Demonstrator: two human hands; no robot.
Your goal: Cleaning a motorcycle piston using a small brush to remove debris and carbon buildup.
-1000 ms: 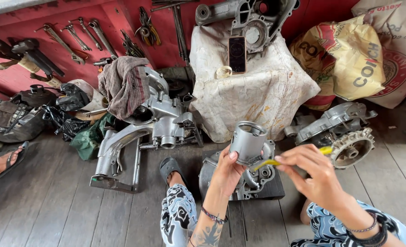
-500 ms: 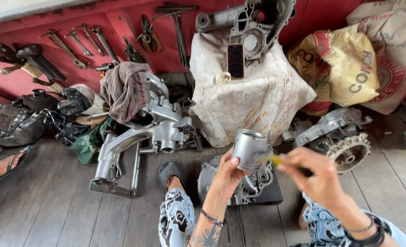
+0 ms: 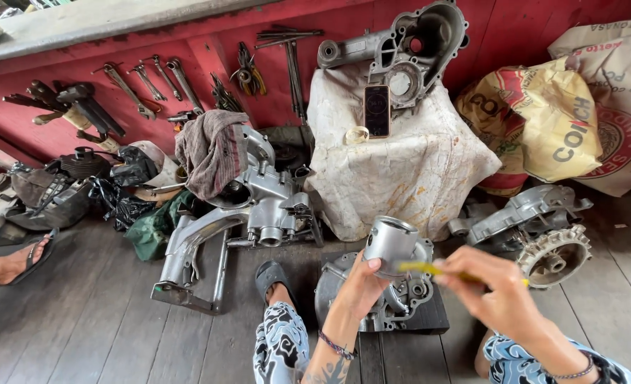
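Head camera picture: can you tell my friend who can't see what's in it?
The left hand holds up a silver metal cylinder, and the right hand holds a thin yellow tool next to it. Below them sits a grey engine casing on a wooden floor. Wrenches lean on a red wall behind.

the piston (image 3: 390,244) in the left hand (image 3: 358,288) is smooth, bright metal with a dull sheen. the yellow tool (image 3: 436,270) in the right hand (image 3: 496,299) looks like glossy plastic, though it is blurred. the crankcase (image 3: 393,302) below is matt grey cast metal, rough in places. the engine (image 3: 258,206) is the same dull cast metal. the rag (image 3: 212,153) is soft, worn cloth. the floor (image 3: 81,320) is weathered, grainy wood. the sacks (image 3: 564,121) are woven plastic.
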